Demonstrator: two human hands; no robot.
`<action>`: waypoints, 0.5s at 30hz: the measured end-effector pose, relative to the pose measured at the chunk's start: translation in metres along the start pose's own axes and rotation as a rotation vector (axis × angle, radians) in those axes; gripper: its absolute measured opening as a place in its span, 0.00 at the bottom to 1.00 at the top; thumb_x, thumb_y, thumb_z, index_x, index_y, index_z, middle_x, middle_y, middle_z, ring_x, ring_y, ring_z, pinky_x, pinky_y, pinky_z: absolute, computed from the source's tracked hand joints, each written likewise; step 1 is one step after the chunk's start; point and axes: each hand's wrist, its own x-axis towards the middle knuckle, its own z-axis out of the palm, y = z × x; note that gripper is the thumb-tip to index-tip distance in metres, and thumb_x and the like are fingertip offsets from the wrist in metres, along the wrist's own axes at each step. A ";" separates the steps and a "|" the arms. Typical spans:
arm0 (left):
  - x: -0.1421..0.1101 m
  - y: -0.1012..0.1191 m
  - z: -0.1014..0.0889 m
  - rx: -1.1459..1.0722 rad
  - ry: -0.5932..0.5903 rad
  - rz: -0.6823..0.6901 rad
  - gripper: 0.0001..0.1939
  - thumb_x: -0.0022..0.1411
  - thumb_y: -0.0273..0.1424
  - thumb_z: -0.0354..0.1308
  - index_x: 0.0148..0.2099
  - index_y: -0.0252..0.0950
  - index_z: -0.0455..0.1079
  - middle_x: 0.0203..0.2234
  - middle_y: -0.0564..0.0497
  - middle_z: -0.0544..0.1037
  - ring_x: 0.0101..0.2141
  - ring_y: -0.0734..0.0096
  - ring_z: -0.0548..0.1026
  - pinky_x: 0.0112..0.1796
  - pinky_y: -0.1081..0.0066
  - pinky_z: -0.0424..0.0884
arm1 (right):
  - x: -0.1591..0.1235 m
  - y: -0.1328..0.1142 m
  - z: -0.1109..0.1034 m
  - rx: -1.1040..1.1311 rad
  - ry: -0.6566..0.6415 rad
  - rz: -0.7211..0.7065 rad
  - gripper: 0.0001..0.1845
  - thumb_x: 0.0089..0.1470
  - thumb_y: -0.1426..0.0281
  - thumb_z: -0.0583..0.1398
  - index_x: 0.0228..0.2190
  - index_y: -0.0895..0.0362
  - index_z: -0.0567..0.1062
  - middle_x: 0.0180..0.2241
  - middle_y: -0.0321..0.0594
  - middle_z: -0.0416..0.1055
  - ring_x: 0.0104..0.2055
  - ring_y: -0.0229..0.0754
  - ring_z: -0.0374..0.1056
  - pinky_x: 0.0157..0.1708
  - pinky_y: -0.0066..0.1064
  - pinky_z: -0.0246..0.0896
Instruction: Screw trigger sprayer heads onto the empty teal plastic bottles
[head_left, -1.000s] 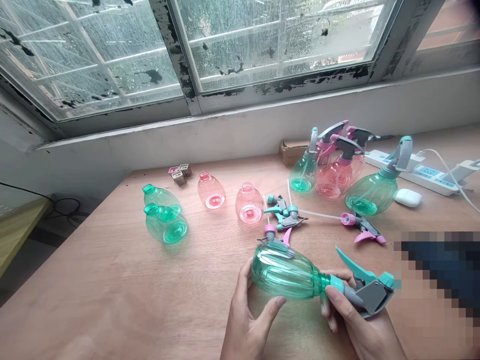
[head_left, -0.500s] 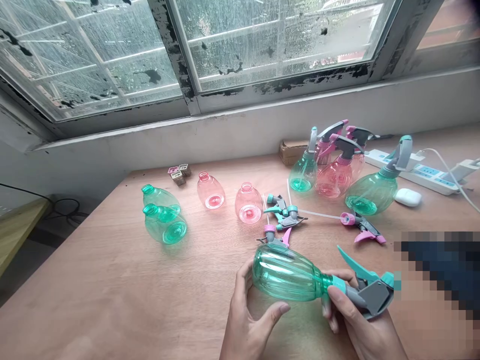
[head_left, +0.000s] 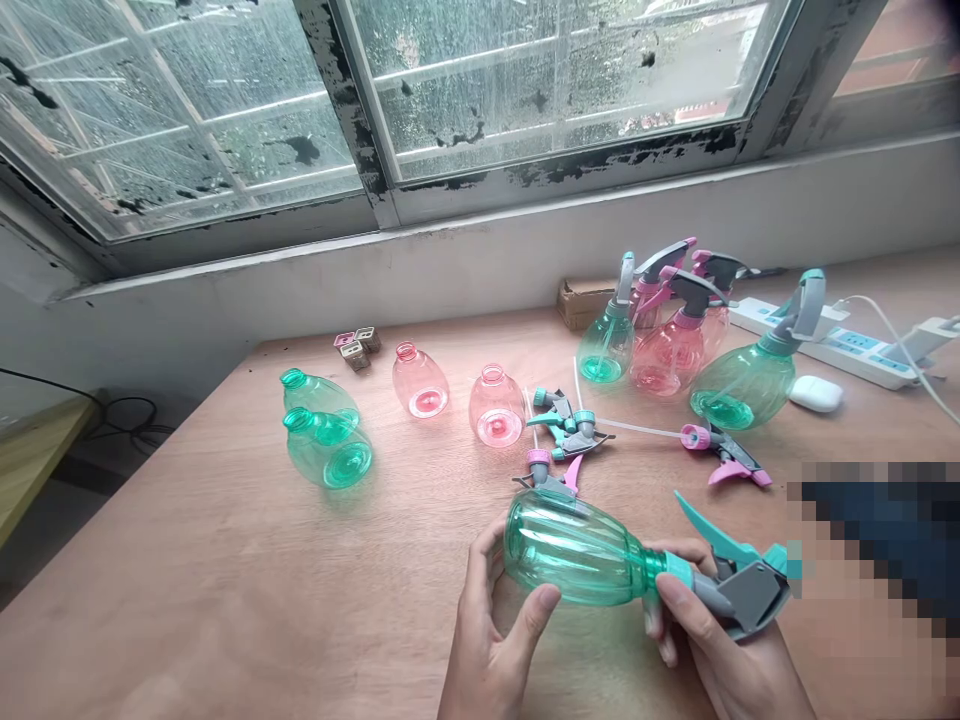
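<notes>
A green see-through spray bottle (head_left: 574, 550) lies on its side in the air between my hands, its base to the left and its grey and turquoise spray head (head_left: 750, 590) to the right. My left hand (head_left: 491, 620) curls around the base end, fingers behind it and thumb at its lower edge. At the neck, my right hand (head_left: 720, 630) pinches the turquoise collar (head_left: 679, 568) between thumb and fingers. Just beyond the bottle lie loose spray heads: a pink and grey one (head_left: 541, 465), turquoise and grey ones (head_left: 574, 430), and another pink one (head_left: 724, 455) farther right.
Two green bottles without heads (head_left: 330, 455) stand at the left, two pink ones (head_left: 496, 408) in the middle. Several bottles with heads (head_left: 671, 350) stand at the back right, near a power strip (head_left: 847, 350), a white case (head_left: 816, 393) and a cardboard box (head_left: 585, 303).
My left thumb has shifted left and up along the bottle's lower edge, toward its base. My right hand and the bottle have hardly moved.
</notes>
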 end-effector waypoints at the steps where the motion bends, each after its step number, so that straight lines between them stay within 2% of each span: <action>1: 0.000 0.000 0.000 0.001 0.003 0.001 0.28 0.65 0.44 0.71 0.62 0.41 0.71 0.60 0.42 0.80 0.62 0.46 0.75 0.64 0.51 0.67 | 0.001 0.002 -0.003 -0.005 -0.018 -0.003 0.14 0.63 0.58 0.70 0.42 0.54 0.78 0.21 0.36 0.75 0.19 0.42 0.69 0.21 0.31 0.65; 6: 0.000 -0.001 0.000 -0.005 0.018 -0.003 0.28 0.63 0.44 0.72 0.61 0.42 0.72 0.59 0.43 0.80 0.61 0.46 0.75 0.63 0.51 0.68 | 0.004 0.008 -0.011 -0.017 -0.066 -0.012 0.14 0.64 0.59 0.69 0.43 0.54 0.78 0.22 0.37 0.76 0.19 0.42 0.70 0.21 0.31 0.67; 15: 0.000 -0.001 0.000 -0.005 0.013 0.000 0.27 0.64 0.44 0.72 0.61 0.42 0.72 0.58 0.43 0.81 0.61 0.48 0.76 0.62 0.53 0.68 | 0.003 0.003 -0.005 -0.019 -0.050 -0.014 0.14 0.63 0.58 0.70 0.42 0.54 0.78 0.22 0.36 0.76 0.19 0.41 0.70 0.21 0.30 0.66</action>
